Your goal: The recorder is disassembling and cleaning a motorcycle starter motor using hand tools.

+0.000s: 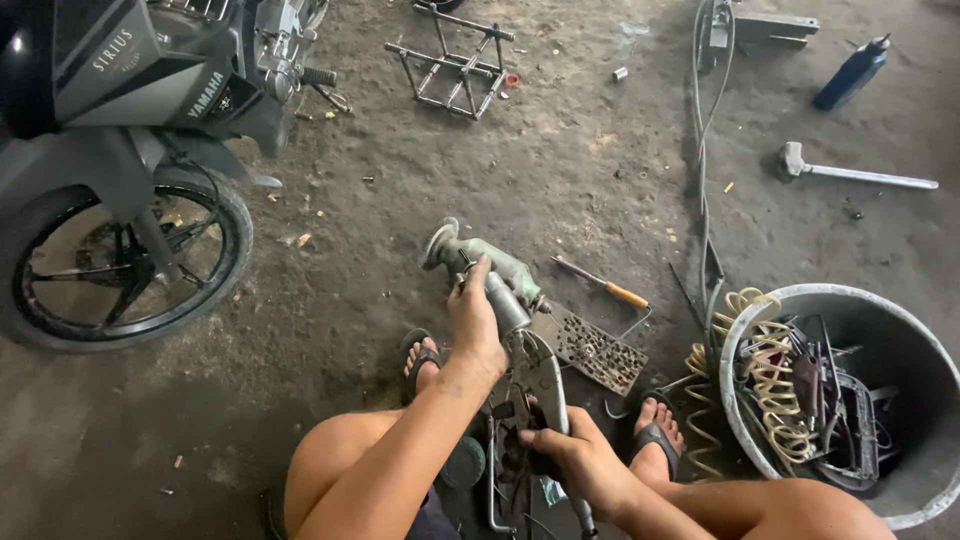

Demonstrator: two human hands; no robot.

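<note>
Hands work low between the knees: left hand (476, 318) clamped on a grey metal part (507, 300) above the floor (560, 170), right hand (565, 450) gripping its lower end, beside a bucket (905, 340).

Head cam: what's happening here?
A person squats on a dirty workshop floor over a long metal motorcycle part. Their left hand grips its upper end beside a green angle grinder; their right hand holds the lower end. A screwdriver and a parts tray lie close by, with a bucket of tools on the right and a motorcycle on the left.
</note>
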